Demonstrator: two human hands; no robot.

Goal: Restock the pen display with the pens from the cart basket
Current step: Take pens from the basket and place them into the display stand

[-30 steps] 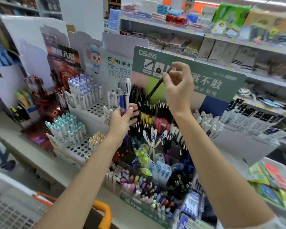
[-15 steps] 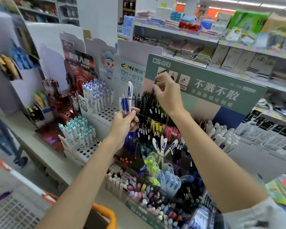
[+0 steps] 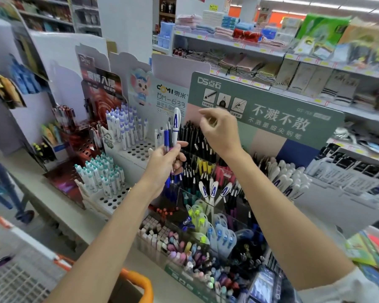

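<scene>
Emptied since half a second ago, the right hand (image 3: 219,132) is no longer pinching the black pen it was feeding into the back tier, and it is lifting clear above that row.

At the far left, the cart basket (image 3: 7,278) is showing only a corner of its white wire grid and its orange handle (image 3: 140,281), and no pens are showing inside it from this angle. Next along, a white punched tray (image 3: 138,149) is standing teal-capped pens (image 3: 101,171) upright in round holes, with many holes gaping.

The left hand (image 3: 164,162) is curling its fingers and thumb round a bundle of pens (image 3: 169,138), holding them upright at the display's left edge. I judge it is serving as a magazine, keeping the stock within a short reach of the other hand. The bundle is mixing slim smooth barrels, one blue and a few dark, with a taller white pen (image 3: 176,121) whose flat paddle-shaped cap is carrying a blue letter A (matching caps are poking up from a lower compartment, likely its home).

Just right of the bundle, the black pens (image 3: 193,136) are leaning in a tight rank on the top tier, glossy plastic with small metal clips catching light. Over them the right hand is hanging with fingers loosely curled and thumb apart, gripping nothing.

The pen display (image 3: 269,141) is stepping down toward the person in clear, hard-walled compartments, probably so that every row is showing, under a matte green header card (image 3: 328,121).
</scene>
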